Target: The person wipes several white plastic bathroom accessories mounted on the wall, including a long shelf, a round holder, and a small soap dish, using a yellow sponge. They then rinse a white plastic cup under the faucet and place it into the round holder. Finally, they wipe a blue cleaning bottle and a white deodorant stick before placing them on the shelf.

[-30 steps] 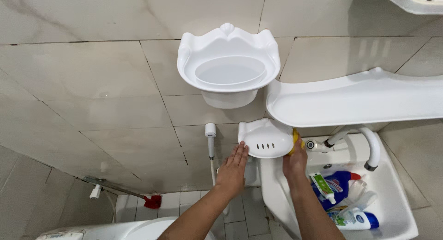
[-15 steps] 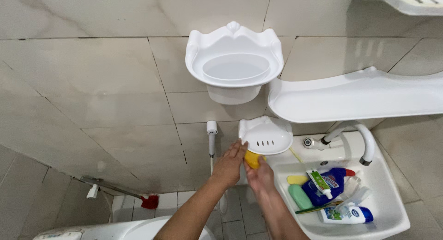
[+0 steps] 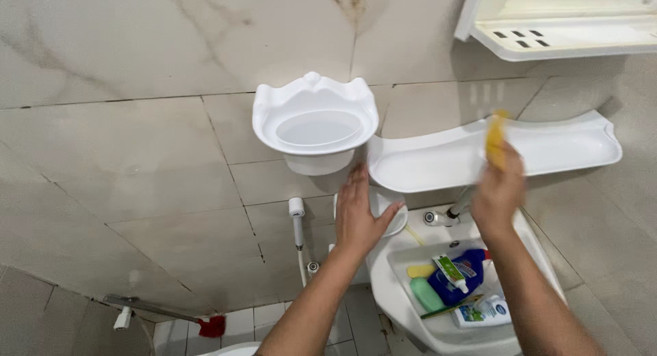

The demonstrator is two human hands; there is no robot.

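My right hand [image 3: 498,192] is raised in front of the long white wall shelf [image 3: 575,147] and grips a yellow sponge [image 3: 495,138], which is blurred by motion. My left hand [image 3: 361,215] is spread flat, fingers apart, over the small white soap dish [image 3: 395,215] on the wall, covering most of it. Above the left hand hangs a white crown-shaped wall holder [image 3: 315,123], which looks bare inside.
A white sink [image 3: 404,298] below holds a blue bottle [image 3: 465,270], a green soap bar [image 3: 426,294], a tube and a white bottle. A chrome tap [image 3: 445,215] sits behind it. A white cabinet [image 3: 568,27] hangs top right. A bidet sprayer [image 3: 296,215] and a red-tipped handle [image 3: 205,322] are on the tiled wall.
My right hand has lifted the yellow sponge from beside the soap dish up to the long shelf. My left hand stayed at the soap dish. The view moved closer and upward.
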